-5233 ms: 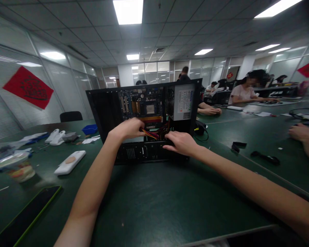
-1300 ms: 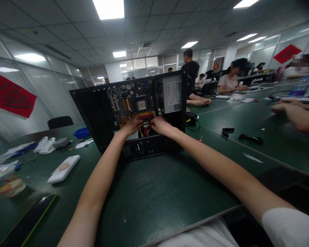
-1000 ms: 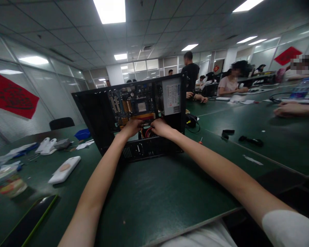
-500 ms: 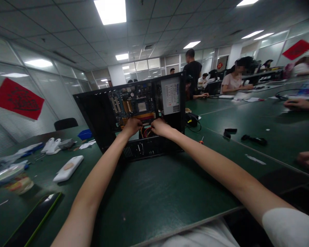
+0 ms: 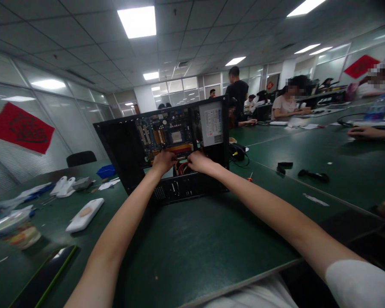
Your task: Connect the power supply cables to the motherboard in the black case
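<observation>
An open black computer case (image 5: 160,197) stands on the green table, its inside facing me. Within it are a motherboard (image 5: 167,119) and a silver power supply (image 5: 212,125) at upper right. My left hand (image 5: 164,162) reaches in at the lower edge of the board, its fingers curled in a pinch. Level with it and a little apart, my right hand (image 5: 199,161) is pinched too. Just above both lie the red and yellow memory slots (image 5: 181,148). Red, yellow and black cables (image 5: 181,168) bunch between and below the hands. Whatever the fingertips grip is too small to make out.
On the left lie a white power bank (image 5: 85,215), a green-edged phone (image 5: 46,273), a plastic cup (image 5: 22,235) and a blue tray (image 5: 105,171). A screwdriver (image 5: 250,177) and black straps (image 5: 313,175) lie to the right. Other people sit beyond, a hand (image 5: 361,131) at right.
Both hands stay at the same spot inside the case. The view has shifted slightly, and another person's hand at the right edge has drawn farther out of view.
</observation>
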Available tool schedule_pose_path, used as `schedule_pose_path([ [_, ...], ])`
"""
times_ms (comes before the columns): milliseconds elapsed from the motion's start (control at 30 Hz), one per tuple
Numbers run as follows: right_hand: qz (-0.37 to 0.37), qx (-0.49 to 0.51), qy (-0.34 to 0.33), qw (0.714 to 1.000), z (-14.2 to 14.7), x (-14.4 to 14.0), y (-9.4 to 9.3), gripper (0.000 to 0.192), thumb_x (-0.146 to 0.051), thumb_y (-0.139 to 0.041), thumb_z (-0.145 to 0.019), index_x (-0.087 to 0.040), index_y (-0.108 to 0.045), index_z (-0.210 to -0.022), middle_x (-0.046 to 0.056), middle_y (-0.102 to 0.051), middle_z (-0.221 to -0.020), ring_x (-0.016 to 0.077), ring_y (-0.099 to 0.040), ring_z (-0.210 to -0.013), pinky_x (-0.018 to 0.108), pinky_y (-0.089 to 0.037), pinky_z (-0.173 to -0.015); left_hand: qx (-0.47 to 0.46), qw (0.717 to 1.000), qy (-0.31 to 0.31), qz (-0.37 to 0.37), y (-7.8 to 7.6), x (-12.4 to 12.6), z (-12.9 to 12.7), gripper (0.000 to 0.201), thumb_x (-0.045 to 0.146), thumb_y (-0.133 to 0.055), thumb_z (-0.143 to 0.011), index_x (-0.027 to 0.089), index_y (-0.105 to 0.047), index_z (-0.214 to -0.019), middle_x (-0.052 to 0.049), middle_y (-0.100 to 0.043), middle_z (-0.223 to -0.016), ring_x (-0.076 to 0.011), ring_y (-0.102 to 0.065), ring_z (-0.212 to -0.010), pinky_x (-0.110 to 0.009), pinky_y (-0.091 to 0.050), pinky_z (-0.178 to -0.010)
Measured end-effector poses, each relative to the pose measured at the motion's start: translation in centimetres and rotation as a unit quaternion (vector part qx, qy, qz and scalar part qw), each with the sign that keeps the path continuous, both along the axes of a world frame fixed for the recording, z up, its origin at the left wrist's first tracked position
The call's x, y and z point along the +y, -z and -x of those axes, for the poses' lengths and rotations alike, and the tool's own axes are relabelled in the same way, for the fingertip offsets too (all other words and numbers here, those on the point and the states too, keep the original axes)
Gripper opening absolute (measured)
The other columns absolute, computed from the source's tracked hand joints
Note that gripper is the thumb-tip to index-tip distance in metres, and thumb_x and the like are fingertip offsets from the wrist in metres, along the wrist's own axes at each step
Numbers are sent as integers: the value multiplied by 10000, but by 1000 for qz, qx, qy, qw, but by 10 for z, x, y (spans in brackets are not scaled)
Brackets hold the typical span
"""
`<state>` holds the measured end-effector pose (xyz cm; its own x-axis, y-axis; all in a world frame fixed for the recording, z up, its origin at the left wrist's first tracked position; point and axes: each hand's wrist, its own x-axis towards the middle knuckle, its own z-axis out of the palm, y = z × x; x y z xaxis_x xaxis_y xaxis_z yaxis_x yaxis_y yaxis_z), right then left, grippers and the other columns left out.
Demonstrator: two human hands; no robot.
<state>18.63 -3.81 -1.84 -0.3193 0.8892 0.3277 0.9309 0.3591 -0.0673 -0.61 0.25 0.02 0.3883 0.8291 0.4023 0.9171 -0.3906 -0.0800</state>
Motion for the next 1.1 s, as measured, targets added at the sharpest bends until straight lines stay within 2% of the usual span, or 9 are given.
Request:
schedule_pose_path([
  [267,-17,-28,-14,999,0,-4,-1,303,-232,-567,-956,-126,-787,-1135,167,-777,-1105,266,-718,-1045,287,-517,-854,29,999,-18,5,0,1,-6,218,296,-692,-899,245,-804,-1079,-85,-790,-1081,-325,-728,-1070,-373,-570,-872],
  [500,-90,-71,-56,992,3,0,-6,310,-200,-512,-993,-90,-775,-1114,204,-716,-1147,343,-625,-1193,380,-482,-955,35,999,-11,-2,-1,-2,-7,236,265,-646,-908,238,-802,-1083,-111,-784,-1106,-331,-727,-1083,-380,-571,-889],
  [667,-88,-94,-117,985,6,21,-12,331,-150,-477,-1011,-142,-736,-1218,174,-672,-1250,247,-693,-1033,326,-503,-844,37,999,-15,5,-3,-6,-6,238,297,-642,-926,247,-806,-1093,-115,-784,-1111,-329,-729,-1081,-377,-570,-899],
  [800,-91,-81,-146,982,6,35,-10,287,-206,-509,-1027,-151,-729,-1202,151,-664,-1297,228,-681,-1098,302,-502,-885,35,999,-7,3,-2,-5,-6,234,306,-652,-927,241,-809,-1087,-117,-783,-1109,-331,-727,-1085,-384,-573,-905],
  [933,-97,-70,-130,984,10,37,-7,283,-214,-521,-1016,-124,-693,-1222,156,-683,-1271,244,-682,-1130,301,-513,-899,31,999,6,-3,0,-2,-5,241,262,-646,-923,239,-806,-1101,-109,-781,-1128,-330,-720,-1107,-385,-574,-911],
  [1100,-99,-74,-81,989,14,34,-5,290,-210,-548,-979,-92,-687,-1205,214,-682,-1266,304,-691,-1138,355,-541,-920,15,1000,-3,8,2,-4,-4,258,289,-644,-924,248,-802,-1123,-94,-785,-1126,-323,-724,-1095,-383,-577,-902],
])
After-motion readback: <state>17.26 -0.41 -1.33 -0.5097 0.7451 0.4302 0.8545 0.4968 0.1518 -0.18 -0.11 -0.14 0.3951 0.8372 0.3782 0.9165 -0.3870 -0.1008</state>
